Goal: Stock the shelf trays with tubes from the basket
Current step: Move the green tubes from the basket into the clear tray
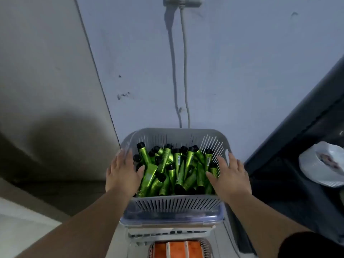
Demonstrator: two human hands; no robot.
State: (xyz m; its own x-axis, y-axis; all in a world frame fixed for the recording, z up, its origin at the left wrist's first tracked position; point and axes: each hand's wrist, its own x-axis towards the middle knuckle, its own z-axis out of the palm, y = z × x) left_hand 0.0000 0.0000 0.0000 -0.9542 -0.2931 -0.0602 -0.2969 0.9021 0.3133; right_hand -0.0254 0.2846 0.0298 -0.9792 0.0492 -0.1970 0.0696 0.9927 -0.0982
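A grey slatted basket (175,203) stands in front of me on a clear lidded box, filled with several green tubes (178,170) with black caps. My left hand (122,174) lies over the basket's left rim, fingers straight, thumb reaching in among the tubes. On the right rim my right hand (230,177) lies with fingers straight and its thumb touching a tube by the right wall. Neither hand holds a tube.
Below the basket a grey rack holds a tray (178,249) with orange packs. A white cable (185,71) runs down the wall behind. At the right a dark shelf (297,142) carries a white bag (323,166).
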